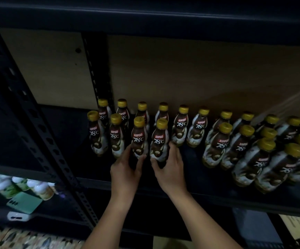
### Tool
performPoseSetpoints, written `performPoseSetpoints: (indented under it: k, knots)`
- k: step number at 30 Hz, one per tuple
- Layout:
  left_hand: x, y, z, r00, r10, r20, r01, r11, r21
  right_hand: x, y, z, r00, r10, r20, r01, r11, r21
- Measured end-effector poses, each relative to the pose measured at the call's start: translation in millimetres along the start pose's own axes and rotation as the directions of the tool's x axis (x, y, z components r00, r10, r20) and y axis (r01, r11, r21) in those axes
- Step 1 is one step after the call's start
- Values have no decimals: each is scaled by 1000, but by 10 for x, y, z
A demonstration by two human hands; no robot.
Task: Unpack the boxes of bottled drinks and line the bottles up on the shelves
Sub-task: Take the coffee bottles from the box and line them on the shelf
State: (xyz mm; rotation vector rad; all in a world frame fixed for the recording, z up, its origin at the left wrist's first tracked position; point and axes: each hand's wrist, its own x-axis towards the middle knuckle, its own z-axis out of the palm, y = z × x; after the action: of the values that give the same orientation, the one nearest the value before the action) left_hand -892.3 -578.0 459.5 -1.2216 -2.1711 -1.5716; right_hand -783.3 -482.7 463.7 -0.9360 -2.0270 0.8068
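Two bare forearms reached up from the bottom edge toward a dark metal shelf (190, 187). Left hand (125, 169) curled around the base of one Kopiko 78°C coffee bottle (139, 139), and right hand (170, 168) wrapped the base of the bottle beside it (160, 141); both bottles stood upright in the front row, and the fingers hid their lower parts. Two more yellow-capped bottles (116, 135) stood just to the left, and a back row (181, 124) ran along the brown backboard (199, 72). At the right a tighter cluster of the same bottles (264, 159) was blurred and stretched by the lens, with its farthest bottles cut off by the frame edge. A perforated black upright (43, 132) crossed the left side. Beyond it, on a lower level, pale bottles (20, 187) with white tops and a green phone (25, 202) lay in dim light, too soft to read.
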Motion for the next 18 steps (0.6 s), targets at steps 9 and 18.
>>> performPoseSetpoints:
  k: [9, 18]
  knots:
    - [-81, -94, 65, 995, 2, -96, 1, 1000, 23, -31, -25, 17, 1000, 8, 7, -8, 998, -62]
    - [-62, -154, 84, 994, 6, -110, -5, 1000, 11, -49, -32, 7, 1000, 6, -7, -7, 997, -71]
